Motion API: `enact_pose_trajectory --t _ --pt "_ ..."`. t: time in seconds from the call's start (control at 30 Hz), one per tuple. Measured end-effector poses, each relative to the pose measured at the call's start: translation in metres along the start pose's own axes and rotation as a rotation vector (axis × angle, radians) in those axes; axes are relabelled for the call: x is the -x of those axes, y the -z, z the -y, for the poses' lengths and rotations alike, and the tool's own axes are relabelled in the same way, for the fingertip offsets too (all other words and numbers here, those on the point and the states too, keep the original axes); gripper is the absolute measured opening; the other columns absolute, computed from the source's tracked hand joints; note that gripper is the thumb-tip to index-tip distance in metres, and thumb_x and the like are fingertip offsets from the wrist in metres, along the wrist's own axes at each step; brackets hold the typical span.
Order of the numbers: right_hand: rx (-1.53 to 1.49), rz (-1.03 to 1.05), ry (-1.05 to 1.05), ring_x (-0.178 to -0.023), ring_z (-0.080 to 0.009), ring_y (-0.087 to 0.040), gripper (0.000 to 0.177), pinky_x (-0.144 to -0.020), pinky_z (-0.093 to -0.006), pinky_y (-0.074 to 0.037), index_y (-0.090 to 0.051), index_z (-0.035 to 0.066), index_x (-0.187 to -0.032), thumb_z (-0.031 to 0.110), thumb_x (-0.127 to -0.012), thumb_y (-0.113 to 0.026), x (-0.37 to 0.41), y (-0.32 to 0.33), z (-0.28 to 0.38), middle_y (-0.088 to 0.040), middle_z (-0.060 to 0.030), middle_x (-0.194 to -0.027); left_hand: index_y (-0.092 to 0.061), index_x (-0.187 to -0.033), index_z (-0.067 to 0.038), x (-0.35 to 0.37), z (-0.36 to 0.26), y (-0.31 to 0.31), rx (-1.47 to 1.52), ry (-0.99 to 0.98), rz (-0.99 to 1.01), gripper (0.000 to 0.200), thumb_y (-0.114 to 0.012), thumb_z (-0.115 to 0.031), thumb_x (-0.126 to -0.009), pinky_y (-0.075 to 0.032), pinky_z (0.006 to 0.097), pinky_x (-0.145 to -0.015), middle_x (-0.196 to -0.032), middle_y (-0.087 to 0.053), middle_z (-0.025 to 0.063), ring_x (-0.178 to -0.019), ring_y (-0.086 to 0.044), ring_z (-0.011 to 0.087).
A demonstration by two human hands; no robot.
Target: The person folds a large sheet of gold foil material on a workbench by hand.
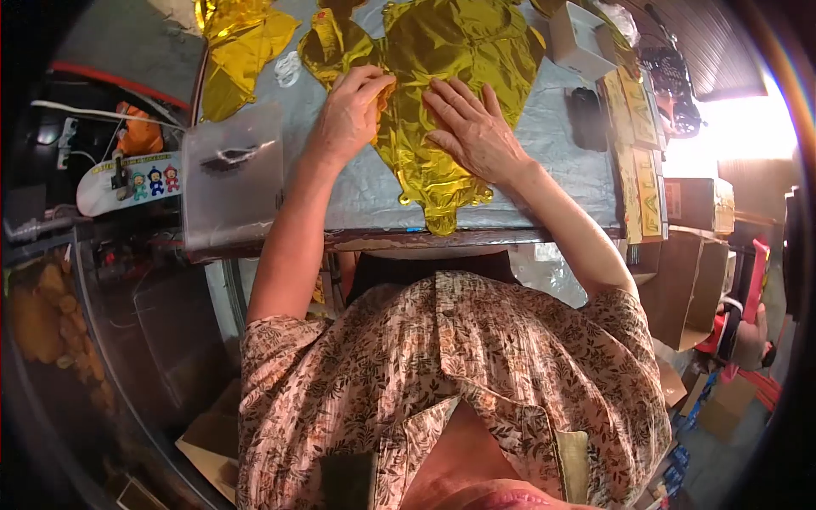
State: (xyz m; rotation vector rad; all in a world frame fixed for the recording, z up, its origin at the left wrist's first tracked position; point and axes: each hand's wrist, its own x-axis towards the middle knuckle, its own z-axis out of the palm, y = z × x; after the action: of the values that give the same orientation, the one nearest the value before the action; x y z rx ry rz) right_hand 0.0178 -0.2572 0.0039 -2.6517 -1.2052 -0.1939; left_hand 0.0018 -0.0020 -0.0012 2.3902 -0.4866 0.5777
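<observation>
A flat, uninflated gold foil balloon (pixel 429 59) lies across the table in front of me, with its small tabbed end toward my body. My left hand (pixel 350 117) is closed at the balloon's left edge, fingers bent over a folded bit of foil. On the balloon's right half rests my right hand (pixel 478 134), open, palm down with the fingers spread. More gold foil (pixel 242 59) hangs at the table's far left corner, and a small white coil (pixel 288 70) lies between it and the balloon.
A translucent plastic sheet or sleeve (pixel 234 191) covers the table's left front. At the right are a white box (pixel 582 42), a dark object (pixel 586 119) and lettered yellow strips (pixel 642 187). Cardboard boxes (pixel 688 285) stand right of the table; a person (pixel 748 336) is beyond them.
</observation>
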Motion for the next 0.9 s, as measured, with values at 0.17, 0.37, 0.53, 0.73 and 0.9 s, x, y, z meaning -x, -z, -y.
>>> enact_pose_trajectory --t 0.17,0.37,0.53,0.73,0.9 --pt "-0.007 -0.030 0.015 -0.152 -0.0344 -0.032 0.064 -0.121 -0.0631 -0.024 -0.041 0.011 -0.157 0.047 -0.105 -0.052 0.001 -0.004 -0.002 -0.037 -0.0103 -0.164 -0.071 -0.121 -0.002 -0.001 0.003 0.004 0.024 0.017 0.020 0.034 -0.059 0.006 -0.090 -0.054 0.0419 -0.095 -0.120 -0.066 0.0144 -0.112 -0.064 0.0350" --pt "-0.008 -0.016 0.007 -0.153 -0.0339 -0.031 0.065 -0.121 -0.0638 -0.024 -0.040 0.011 -0.157 0.049 -0.106 -0.048 0.003 -0.005 -0.002 -0.036 -0.0111 -0.165 -0.070 -0.122 -0.002 -0.035 0.000 0.003 0.014 0.098 0.028 0.027 -0.060 -0.003 -0.097 -0.052 0.0403 -0.099 -0.126 -0.069 0.0163 -0.118 -0.064 0.0345" --pt "-0.004 -0.003 -0.005 -0.152 -0.0347 -0.031 0.066 -0.121 -0.0647 -0.023 -0.040 0.010 -0.157 0.049 -0.105 -0.049 0.002 -0.007 -0.002 -0.036 -0.0111 -0.164 -0.070 -0.125 -0.004 -0.084 -0.001 -0.049 -0.106 -0.132 -0.021 0.030 -0.064 -0.018 -0.099 -0.050 0.0418 -0.102 -0.133 -0.068 0.0112 -0.122 -0.062 0.0324" --pt "-0.071 -0.099 -0.030 -0.151 -0.0368 -0.035 0.059 -0.122 -0.0650 -0.021 -0.047 0.008 -0.153 0.044 -0.106 -0.051 0.002 -0.002 -0.005 -0.045 -0.0153 -0.158 -0.071 -0.126 -0.007 -0.089 0.005 -0.085 -0.152 -0.138 -0.006 0.035 -0.062 -0.029 -0.101 -0.047 0.0435 -0.103 -0.135 -0.067 0.0082 -0.125 -0.060 0.0295" --pt "-0.022 -0.270 -0.266 -0.151 -0.0365 -0.035 0.058 -0.119 -0.0700 -0.020 -0.050 0.003 -0.148 0.042 -0.105 -0.053 0.000 0.015 -0.031 -0.047 -0.0187 -0.156 -0.071 -0.126 -0.008 -0.088 0.005 -0.084 -0.143 -0.147 0.019 0.033 -0.064 -0.028 -0.101 -0.046 0.0439 -0.104 -0.135 -0.067 0.0079 -0.124 -0.060 0.0300"
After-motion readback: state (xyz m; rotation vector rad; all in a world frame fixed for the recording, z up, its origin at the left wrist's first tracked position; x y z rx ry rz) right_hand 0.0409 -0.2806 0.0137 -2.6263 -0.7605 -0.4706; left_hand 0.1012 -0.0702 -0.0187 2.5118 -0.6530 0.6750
